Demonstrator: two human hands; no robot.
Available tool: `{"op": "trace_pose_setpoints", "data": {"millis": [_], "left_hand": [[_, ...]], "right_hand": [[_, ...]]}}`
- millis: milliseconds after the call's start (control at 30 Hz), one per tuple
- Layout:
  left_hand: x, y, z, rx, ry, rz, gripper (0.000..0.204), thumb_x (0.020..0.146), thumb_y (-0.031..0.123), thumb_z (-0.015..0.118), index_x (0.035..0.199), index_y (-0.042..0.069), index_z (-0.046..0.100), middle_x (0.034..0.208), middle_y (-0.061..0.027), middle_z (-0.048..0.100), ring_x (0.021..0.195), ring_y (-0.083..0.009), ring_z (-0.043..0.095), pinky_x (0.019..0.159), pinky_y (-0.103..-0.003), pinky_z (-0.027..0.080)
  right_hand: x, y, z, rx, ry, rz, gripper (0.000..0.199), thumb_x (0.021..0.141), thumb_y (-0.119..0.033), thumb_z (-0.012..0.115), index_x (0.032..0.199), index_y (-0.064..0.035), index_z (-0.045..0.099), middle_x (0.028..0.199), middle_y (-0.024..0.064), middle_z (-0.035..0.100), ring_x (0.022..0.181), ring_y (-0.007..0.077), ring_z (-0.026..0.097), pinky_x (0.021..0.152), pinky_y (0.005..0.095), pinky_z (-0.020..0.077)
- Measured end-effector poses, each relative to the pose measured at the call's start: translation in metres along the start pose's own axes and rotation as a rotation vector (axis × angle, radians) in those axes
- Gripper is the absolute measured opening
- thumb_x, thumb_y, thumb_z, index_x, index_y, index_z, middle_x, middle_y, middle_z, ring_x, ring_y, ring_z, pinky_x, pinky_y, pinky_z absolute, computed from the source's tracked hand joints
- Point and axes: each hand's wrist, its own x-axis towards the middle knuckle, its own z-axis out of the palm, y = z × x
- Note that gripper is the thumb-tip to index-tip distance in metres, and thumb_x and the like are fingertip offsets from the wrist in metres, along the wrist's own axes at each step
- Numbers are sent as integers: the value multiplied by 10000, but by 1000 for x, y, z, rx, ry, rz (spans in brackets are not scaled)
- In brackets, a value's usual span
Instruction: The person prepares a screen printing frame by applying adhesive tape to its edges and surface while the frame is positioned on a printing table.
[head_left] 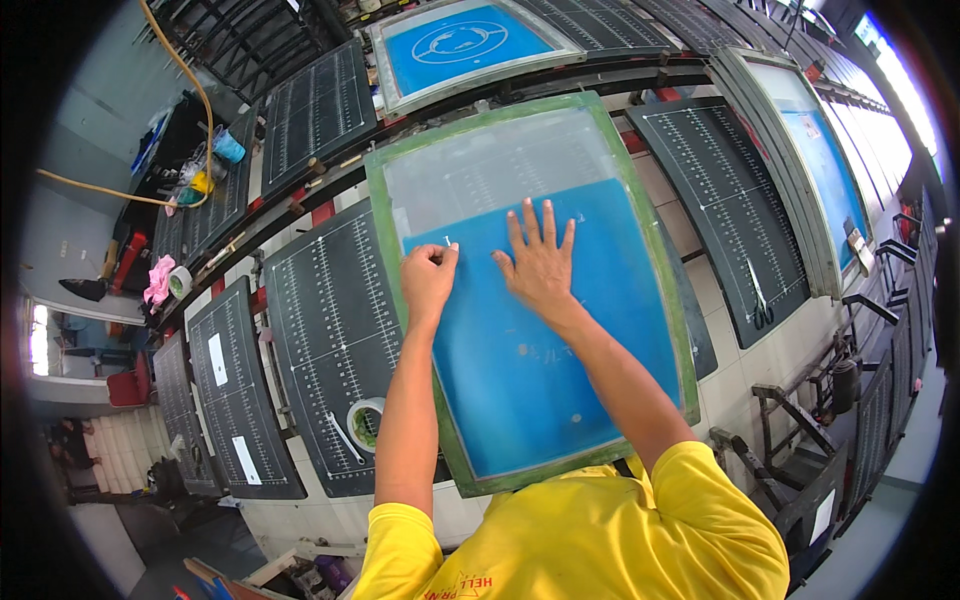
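Observation:
A silk-screen printing frame [655, 240] with a worn green border lies in front of me, its mesh coated blue over most of its area and pale grey at the far end. My right hand [540, 262] rests on the blue coating with fingers spread, palm down, holding nothing. Over the left side of the mesh, by the edge of the blue, my left hand [428, 285] is closed in a pinch. A tiny white mark shows at its fingertips; whether that is something held cannot be made out.
Black ruled printing boards [335, 330] flank the frame. On the left one lie a tape roll [368, 418] and a pale slim tool [345, 438]. Scissors [760, 305] rest on the right board. Another blue screen [470, 45] stands beyond, and a further one [825, 160] leans at right.

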Motion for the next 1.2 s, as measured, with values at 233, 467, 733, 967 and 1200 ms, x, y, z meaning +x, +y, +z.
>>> {"op": "trace_pose_setpoints", "data": {"millis": [233,467,733,967,1200], "left_hand": [[3,-1,1,95,-37,6,323,852,321,736,770,10,711,810,-125,686,768,-297,641,728,-409,494],[7,3,-5,135,-104,-27,378,893,339,682,717,8,632,780,-137,662,709,-319,615,671,-426,473],[4,7,-28,-95,32,-61,348,1024,277,474,927,-15,637,863,-153,676,768,-291,616,726,-424,480],[-31,6,-30,385,-348,532,475,1045,281,390,1407,16,548,1490,-172,502,1447,-365,368,1208,-540,221],[-75,-35,-97,457,-13,265,458,1041,263,441,1380,-28,541,1487,-187,494,1456,-359,358,1213,-581,167]], "right_hand": [[-2,-47,9,75,8,-83,644,1004,-488,461,1505,-84,438,1635,132,268,1526,354,162,1186,662,108],[-3,-54,8,24,-37,-60,620,1007,-435,456,1515,-82,419,1635,115,274,1530,344,152,1195,652,101],[-40,-99,-7,111,-92,-344,582,1002,-445,443,1468,-99,486,1603,149,326,1518,369,182,1172,687,120],[-111,-80,-59,262,-228,-464,518,993,-425,517,1332,-41,592,1527,175,408,1499,352,223,1162,659,201],[-163,-43,-103,561,-212,-443,307,943,-265,645,1165,-55,673,1432,165,500,1378,351,421,1095,510,391]]}}
